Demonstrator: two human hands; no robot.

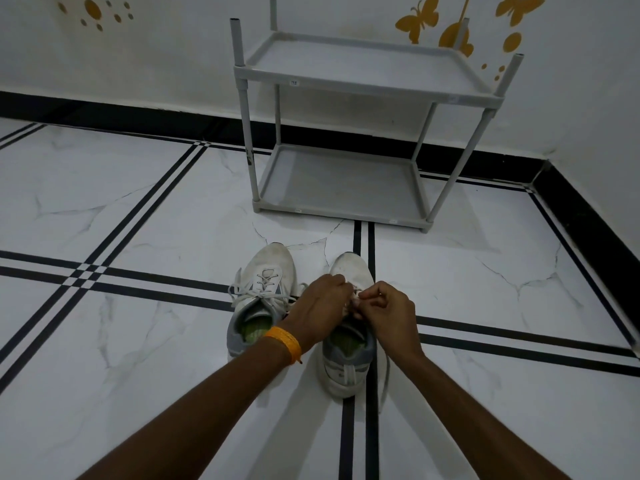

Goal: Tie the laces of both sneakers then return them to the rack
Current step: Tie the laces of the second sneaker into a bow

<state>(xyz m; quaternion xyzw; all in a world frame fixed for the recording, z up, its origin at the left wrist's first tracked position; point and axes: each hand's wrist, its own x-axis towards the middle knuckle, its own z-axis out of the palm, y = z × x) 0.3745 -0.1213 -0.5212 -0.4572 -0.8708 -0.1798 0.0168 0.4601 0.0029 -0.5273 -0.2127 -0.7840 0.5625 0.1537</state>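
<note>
- Pinching laces of right sneaker [349,355] w/ both hands: left hand [320,306], right hand [388,308], each grip clenched on lace.
- Left sneaker [259,299] beside it on floor, laces loose.
- Laces soft, limp; hold near knot.
- Rack [349,199] well apart.

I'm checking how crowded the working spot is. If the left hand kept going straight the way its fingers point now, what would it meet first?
The left hand points forward and rightward, so it would probably meet the right sneaker's laces and the right hand's fingertips almost at once. Depth is unclear.
</note>
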